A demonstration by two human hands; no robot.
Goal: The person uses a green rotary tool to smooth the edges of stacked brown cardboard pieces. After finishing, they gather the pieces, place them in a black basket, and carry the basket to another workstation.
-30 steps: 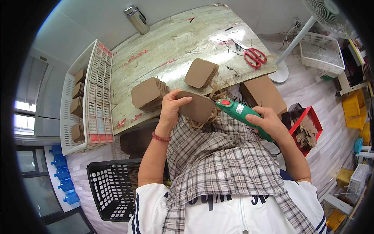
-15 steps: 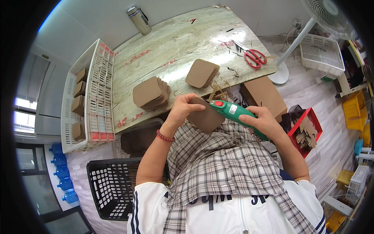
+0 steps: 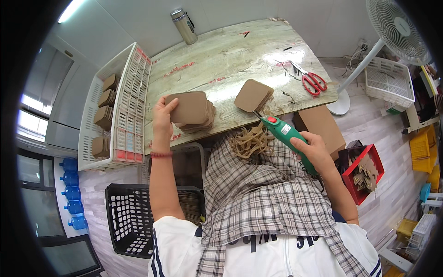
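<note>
Since half a second ago, the left grip (image 3: 162, 115) has carried its brown piece (image 3: 190, 103) away from the tool's tip to the left-hand stack (image 3: 203, 123). Thumb on the upper face and fingers at the far left edge, this grip is narrow, closed to about the thickness of the piece. The piece reaches rightward from it, over the stack; whether it already rests flat on the stack, I cannot tell.

Well to the right, the right grip (image 3: 314, 151) is wrapped around the green tool (image 3: 291, 138), thumb along its upper side. From there the tool points away and to the left, its tip at the near corner of the second stack (image 3: 253, 94); contact is unclear.

Left of the right grip, loose brown strips (image 3: 251, 142) lie on the checked apron (image 3: 258, 184). Beyond the right grip, red-handled scissors (image 3: 314, 84) lie on the tabletop (image 3: 221, 57). Just left of the left grip stands a white crate (image 3: 134, 107) with more brown pieces (image 3: 105, 117) inside.
</note>
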